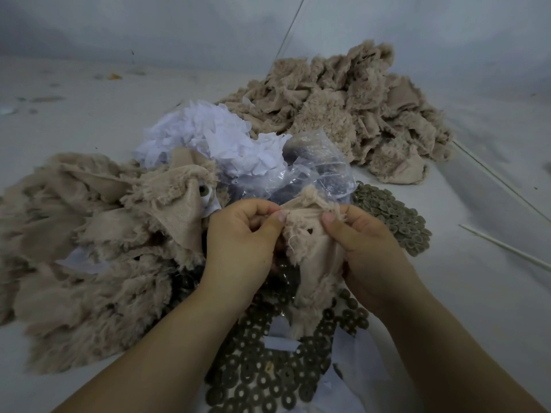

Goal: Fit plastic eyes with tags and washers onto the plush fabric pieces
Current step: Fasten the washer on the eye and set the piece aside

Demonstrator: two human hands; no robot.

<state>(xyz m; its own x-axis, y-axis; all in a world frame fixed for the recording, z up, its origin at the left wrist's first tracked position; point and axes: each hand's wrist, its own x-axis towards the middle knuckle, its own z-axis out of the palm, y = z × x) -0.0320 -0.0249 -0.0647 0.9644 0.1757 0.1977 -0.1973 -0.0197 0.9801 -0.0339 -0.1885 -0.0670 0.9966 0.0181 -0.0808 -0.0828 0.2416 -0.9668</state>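
Note:
Both hands hold one beige plush fabric piece (316, 257) in the middle of the view, its smooth back side facing me. My left hand (241, 236) pinches its upper left edge. My right hand (366, 245) pinches the upper right edge, thumb on top. A small dark hole (311, 231) shows in the fabric between the thumbs. Grey-brown washers (262, 374) lie scattered below the hands, with more (390, 216) to the right. White tags (226, 141) are heaped behind. A clear plastic bag (316, 171) sits just beyond the hands; dark pieces show inside it.
A pile of beige plush pieces (89, 242) lies at the left; one of them shows a fitted eye washer (203, 189). A larger pile (357, 114) sits at the back right. Thin white sticks (507, 248) lie on the right of the white surface (477, 293).

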